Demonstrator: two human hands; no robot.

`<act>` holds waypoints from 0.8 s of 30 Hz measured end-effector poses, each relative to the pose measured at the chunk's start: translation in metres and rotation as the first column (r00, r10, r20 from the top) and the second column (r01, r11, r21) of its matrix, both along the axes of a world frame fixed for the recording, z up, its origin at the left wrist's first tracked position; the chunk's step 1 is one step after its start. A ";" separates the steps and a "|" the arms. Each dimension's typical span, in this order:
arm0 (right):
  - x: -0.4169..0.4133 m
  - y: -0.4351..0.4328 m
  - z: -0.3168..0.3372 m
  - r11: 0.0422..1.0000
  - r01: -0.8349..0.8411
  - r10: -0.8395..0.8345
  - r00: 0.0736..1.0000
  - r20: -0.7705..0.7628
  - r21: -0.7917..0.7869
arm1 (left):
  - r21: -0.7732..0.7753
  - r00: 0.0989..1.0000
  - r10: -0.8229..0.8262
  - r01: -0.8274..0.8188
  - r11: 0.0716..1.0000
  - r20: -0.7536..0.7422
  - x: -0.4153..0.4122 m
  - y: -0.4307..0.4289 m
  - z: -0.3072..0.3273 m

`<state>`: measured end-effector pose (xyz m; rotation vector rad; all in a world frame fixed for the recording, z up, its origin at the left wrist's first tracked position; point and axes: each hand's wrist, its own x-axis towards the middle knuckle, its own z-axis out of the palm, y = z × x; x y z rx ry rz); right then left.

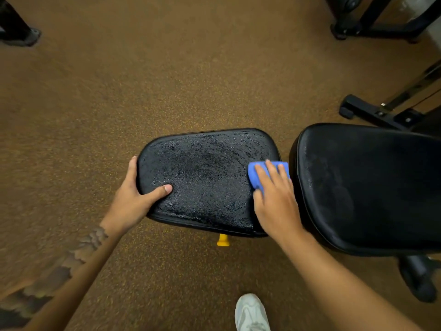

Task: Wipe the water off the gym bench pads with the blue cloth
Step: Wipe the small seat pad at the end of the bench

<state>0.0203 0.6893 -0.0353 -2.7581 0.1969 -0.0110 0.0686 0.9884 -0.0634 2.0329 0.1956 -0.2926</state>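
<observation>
Left hand grips the left edge of the wet seat pad, thumb on top; right hand, fingers flat, presses the blue cloth at its right edge.

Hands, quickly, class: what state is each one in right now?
Left hand: closed, gripping the left edge of the seat pad.
Right hand: open, pressing the blue cloth flat onto that pad.

Brown speckled floor. White shoe near, centre; yellow knob just beyond. Black machine foot far left, black frame far right.
</observation>
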 end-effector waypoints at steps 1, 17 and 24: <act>0.019 0.007 0.001 1.000 0.006 -0.006 1.000 0.000 0.001 | 0.011 1.000 0.002 -0.002 1.000 0.000 0.000 0.001 -0.001; -0.072 -0.016 -0.005 0.988 -0.097 0.092 0.995 0.043 0.123 | 0.021 1.000 -0.015 0.015 1.000 -0.013 0.000 -0.003 0.006; -0.016 0.041 -0.006 0.998 -0.024 0.021 0.999 0.045 0.053 | 0.025 1.000 -0.017 0.018 1.000 -0.010 0.002 0.004 -0.005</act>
